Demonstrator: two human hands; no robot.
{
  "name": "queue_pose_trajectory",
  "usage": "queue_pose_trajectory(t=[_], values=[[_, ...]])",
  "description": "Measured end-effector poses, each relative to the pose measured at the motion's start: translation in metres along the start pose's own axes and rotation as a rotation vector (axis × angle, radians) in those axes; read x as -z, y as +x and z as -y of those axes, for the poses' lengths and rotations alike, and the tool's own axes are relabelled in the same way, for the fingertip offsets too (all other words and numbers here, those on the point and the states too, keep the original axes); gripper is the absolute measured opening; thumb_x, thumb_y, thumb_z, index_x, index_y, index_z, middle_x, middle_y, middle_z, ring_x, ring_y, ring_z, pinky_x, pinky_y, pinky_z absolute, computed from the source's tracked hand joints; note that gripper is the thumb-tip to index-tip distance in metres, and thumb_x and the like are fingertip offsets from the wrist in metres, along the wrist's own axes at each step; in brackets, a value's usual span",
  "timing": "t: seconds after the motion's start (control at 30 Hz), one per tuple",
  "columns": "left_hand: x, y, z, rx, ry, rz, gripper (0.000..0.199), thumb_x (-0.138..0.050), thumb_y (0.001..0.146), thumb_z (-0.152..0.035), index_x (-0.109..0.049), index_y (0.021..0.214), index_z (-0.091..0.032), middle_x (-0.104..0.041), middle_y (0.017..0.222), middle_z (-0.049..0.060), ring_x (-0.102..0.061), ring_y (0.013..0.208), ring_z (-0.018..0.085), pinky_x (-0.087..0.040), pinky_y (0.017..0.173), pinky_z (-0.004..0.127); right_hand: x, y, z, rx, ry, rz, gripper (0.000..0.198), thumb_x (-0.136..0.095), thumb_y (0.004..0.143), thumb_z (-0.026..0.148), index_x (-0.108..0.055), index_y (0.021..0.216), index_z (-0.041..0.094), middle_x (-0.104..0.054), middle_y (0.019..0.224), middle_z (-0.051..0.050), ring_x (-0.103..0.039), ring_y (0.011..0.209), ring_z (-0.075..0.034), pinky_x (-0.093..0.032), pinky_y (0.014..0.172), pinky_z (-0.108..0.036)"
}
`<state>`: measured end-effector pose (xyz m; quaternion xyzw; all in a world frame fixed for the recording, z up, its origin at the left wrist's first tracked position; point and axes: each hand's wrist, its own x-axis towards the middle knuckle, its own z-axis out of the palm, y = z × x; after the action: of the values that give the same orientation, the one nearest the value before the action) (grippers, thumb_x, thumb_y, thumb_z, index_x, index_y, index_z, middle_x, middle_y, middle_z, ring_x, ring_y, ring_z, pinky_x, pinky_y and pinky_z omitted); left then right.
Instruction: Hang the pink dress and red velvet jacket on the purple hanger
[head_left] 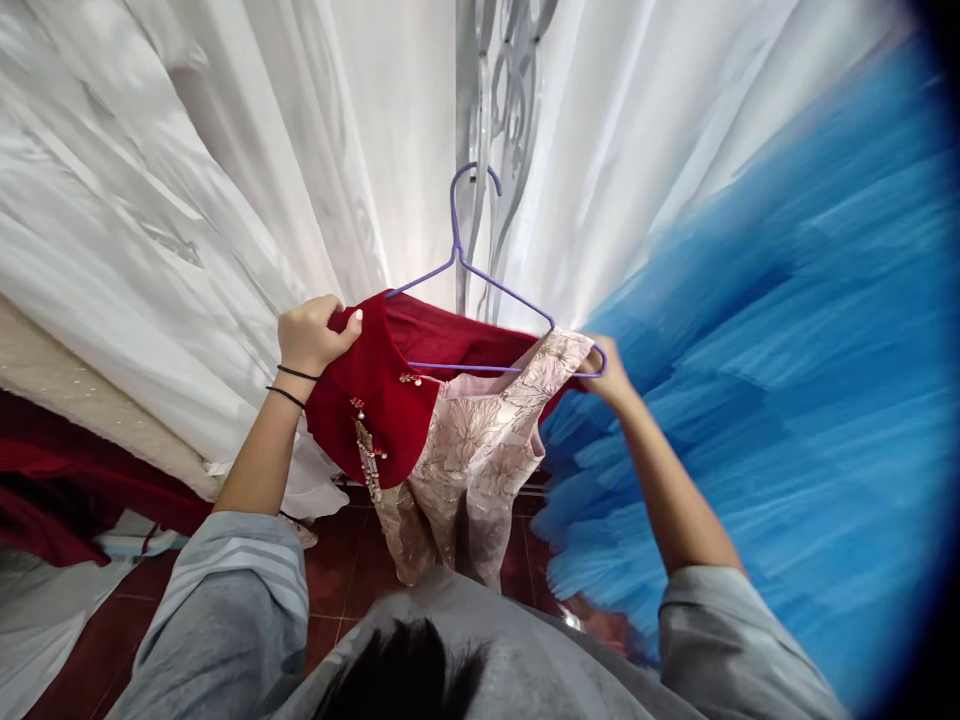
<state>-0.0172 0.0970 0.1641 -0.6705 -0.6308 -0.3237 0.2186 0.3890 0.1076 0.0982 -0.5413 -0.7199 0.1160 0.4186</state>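
A pale pink embroidered dress point(469, 430) hangs on a purple hanger point(504, 288), whose hook rests at a grey scrolled metal frame. Over its left shoulder lies a dark red capelet point(367, 400) with beaded tassel trim; the red cloth also runs behind the hanger. My left hand point(313, 338) is closed on the capelet's left edge, thumb on top. At the right end of the hanger, my right hand point(606, 370) is closed behind the dress's shoulder strap, its fingers partly hidden. Red cloth shows just below that hand.
White drapes point(300, 150) hang behind and to the left. The metal frame point(510, 110) stands upright in the middle. A large blue tulle skirt point(787, 380) fills the right side. Dark red tiles point(334, 565) cover the floor, with more red and white cloth at lower left.
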Motion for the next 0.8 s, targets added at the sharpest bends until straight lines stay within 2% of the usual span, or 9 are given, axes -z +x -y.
queue_pose_trajectory(t=[0.07,0.17,0.23,0.37,0.5,0.57,0.7,0.77,0.8], values=[[-0.006,-0.002,-0.001,0.000,0.002,0.009,0.028,-0.050,0.081,-0.047,-0.057,0.073,-0.021,-0.059,0.073,0.009,-0.059,0.074,0.025,-0.032,0.062,0.034,0.023,0.013,-0.018,-0.026,-0.189,-0.089,0.021,-0.054,0.087,0.022,-0.071,0.093,0.011,-0.071,0.081,-0.009,-0.064,0.080,-0.022,-0.044,0.072,-0.030],[-0.013,-0.006,-0.006,0.001,0.011,0.028,0.029,-0.051,0.081,-0.048,-0.056,0.073,-0.021,-0.060,0.074,0.009,-0.059,0.076,0.026,-0.030,0.061,0.034,0.054,0.038,-0.021,-0.019,-0.297,0.068,0.023,-0.054,0.087,0.021,-0.073,0.090,0.009,-0.074,0.081,-0.009,-0.065,0.079,-0.021,-0.044,0.072,-0.028],[-0.016,-0.008,-0.010,-0.003,0.012,0.057,0.031,-0.051,0.082,-0.050,-0.052,0.070,-0.021,-0.059,0.073,0.009,-0.059,0.075,0.025,-0.028,0.060,0.034,0.075,0.051,-0.007,0.019,-0.318,0.119,0.021,-0.057,0.087,0.020,-0.075,0.090,0.009,-0.076,0.084,-0.009,-0.065,0.080,-0.020,-0.045,0.074,-0.028],[-0.017,-0.014,-0.020,-0.014,0.006,0.086,0.036,-0.050,0.084,-0.053,-0.047,0.067,-0.022,-0.060,0.073,0.009,-0.059,0.077,0.026,-0.028,0.060,0.033,0.101,0.055,0.035,-0.006,-0.490,-0.250,0.031,-0.056,0.094,0.022,-0.073,0.118,0.009,-0.075,0.101,-0.016,-0.067,0.095,-0.020,-0.045,0.085,-0.034],[-0.016,-0.022,-0.029,0.007,0.015,0.113,0.037,-0.053,0.085,-0.055,-0.049,0.070,-0.021,-0.061,0.076,0.009,-0.060,0.077,0.026,-0.025,0.059,0.033,0.112,0.038,0.066,-0.188,-0.622,-0.052,0.028,-0.059,0.095,0.019,-0.073,0.118,0.011,-0.073,0.108,-0.021,-0.067,0.105,-0.029,-0.048,0.090,-0.044],[-0.014,-0.026,-0.033,0.002,0.011,0.134,0.038,-0.054,0.085,-0.057,-0.052,0.073,-0.021,-0.062,0.078,0.009,-0.060,0.077,0.026,-0.024,0.059,0.033,0.118,0.025,0.086,-0.193,-0.627,-0.063,0.027,-0.059,0.093,0.019,-0.075,0.114,0.012,-0.073,0.107,-0.021,-0.067,0.107,-0.031,-0.049,0.089,-0.045],[-0.006,-0.035,-0.039,0.019,0.028,0.122,0.039,-0.053,0.090,-0.058,-0.056,0.077,-0.021,-0.065,0.082,0.008,-0.061,0.075,0.025,-0.022,0.058,0.032,0.094,-0.011,0.119,-0.126,-0.668,-0.393,0.032,-0.051,0.091,0.017,-0.073,0.113,0.012,-0.072,0.096,-0.018,-0.069,0.100,-0.033,-0.050,0.088,-0.050],[-0.001,-0.039,-0.042,0.044,0.043,0.111,0.040,-0.052,0.092,-0.058,-0.057,0.078,-0.021,-0.066,0.081,0.008,-0.060,0.073,0.025,-0.022,0.058,0.031,0.059,-0.032,0.120,-0.220,-0.649,-0.339,0.031,-0.046,0.092,0.012,-0.069,0.112,0.011,-0.071,0.085,-0.017,-0.070,0.089,-0.031,-0.052,0.081,-0.048],[0.001,-0.040,-0.043,0.051,0.050,0.113,0.040,-0.051,0.092,-0.058,-0.057,0.078,-0.021,-0.066,0.080,0.008,-0.060,0.072,0.025,-0.022,0.058,0.031,0.041,-0.041,0.117,-0.265,-0.632,-0.227,0.030,-0.043,0.093,0.009,-0.068,0.110,0.010,-0.070,0.082,-0.018,-0.070,0.084,-0.031,-0.053,0.077,-0.045]])
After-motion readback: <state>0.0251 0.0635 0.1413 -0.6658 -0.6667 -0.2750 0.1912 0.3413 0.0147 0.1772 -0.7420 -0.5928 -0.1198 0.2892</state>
